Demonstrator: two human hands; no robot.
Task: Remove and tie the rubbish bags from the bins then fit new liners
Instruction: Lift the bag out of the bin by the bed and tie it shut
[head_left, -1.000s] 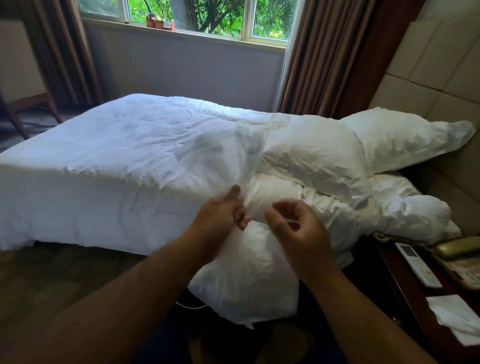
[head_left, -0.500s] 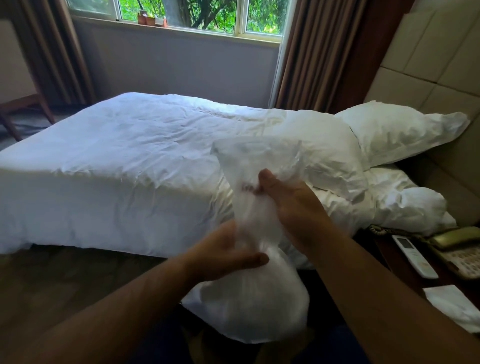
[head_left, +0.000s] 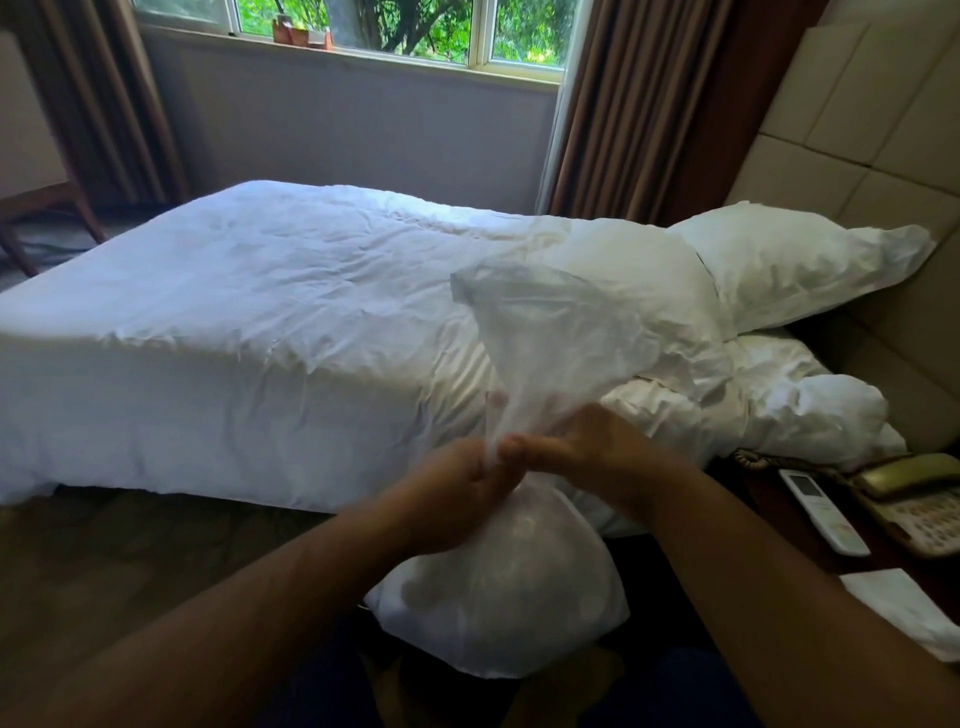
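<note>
A thin white rubbish bag hangs in front of me, its lower part bulging with rubbish. Its neck is gathered and twisted, and the loose translucent top flares upward above my hands. My left hand grips the twisted neck from the left. My right hand grips the same neck from the right, thumb against my left hand. No bin shows in the head view.
A bed with a white duvet and pillows fills the space ahead. At the right, a dark bedside table carries a remote, a telephone and white paper. Brown carpet lies at lower left.
The bag's open top has been gathered and twisted into a neck. My right hand dropped from higher on the bag to meet my left hand at the neck.
</note>
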